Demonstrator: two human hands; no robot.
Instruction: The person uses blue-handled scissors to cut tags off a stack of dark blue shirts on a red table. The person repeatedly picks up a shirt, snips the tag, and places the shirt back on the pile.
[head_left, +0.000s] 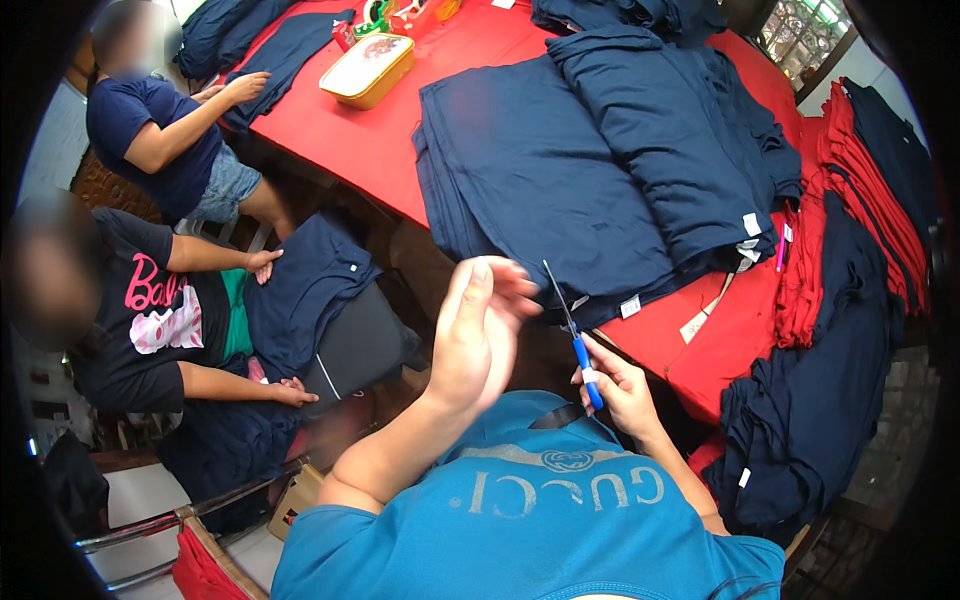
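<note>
My right hand (622, 388) grips a pair of blue-handled scissors (582, 352), its fingers closed round the handles and the narrow metal blades pointing away from me. My left hand (478, 325) is raised to the left of the blades, loosely curled with the fingers apart and nothing visible in it; its fingertips are blurred. Just beyond both hands, a stack of dark navy garments (540, 160) lies folded at the table's near edge. White labels (630, 307) show along the stack's near side. The scissors touch no cloth that I can make out.
The table has a red cover (350, 150). A yellow tub with a white lid (368, 68) stands at the far left. Red garments (800, 275) and a navy pile (800, 430) hang over the right side. Two people are at the left, one seated with navy cloth (310, 275).
</note>
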